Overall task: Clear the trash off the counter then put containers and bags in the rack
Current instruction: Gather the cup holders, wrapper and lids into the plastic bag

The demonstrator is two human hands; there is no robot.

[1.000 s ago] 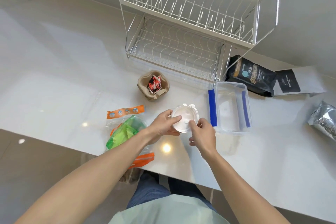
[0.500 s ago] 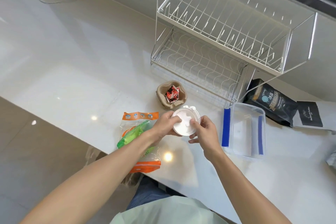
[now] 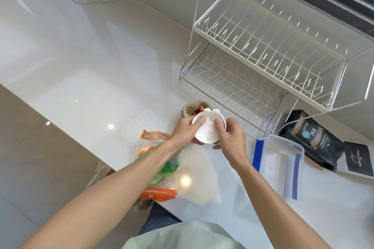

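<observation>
above the white desk [image 3: 85, 87], i hold a round white lidded container [image 3: 207, 129] in both hands, clear of the surface. at the near left edge lies a clear bag with orange ends and green contents [image 3: 159, 166], partly under my left forearm. my left hand [image 3: 185, 130] has its grip clamped on the container's left side, thumb across the lid and fingers curled beneath. just beyond the container, partly hidden by it, sits a brown pulp cup [image 3: 189, 109] with a red and black wrapper [image 3: 197, 111] inside. my right hand [image 3: 230, 137] has its grip clamped on the container's right rim, thumb pressing on the lid. farther back stands a two-tier white wire rack [image 3: 263, 62]. to the near right rests a clear rectangular container with blue clips [image 3: 283, 166]. beyond it, at the rack's right foot, lies a black coffee bag [image 3: 311, 139], with a white bag bearing a black label [image 3: 356, 160] just beside it at the right edge.
</observation>
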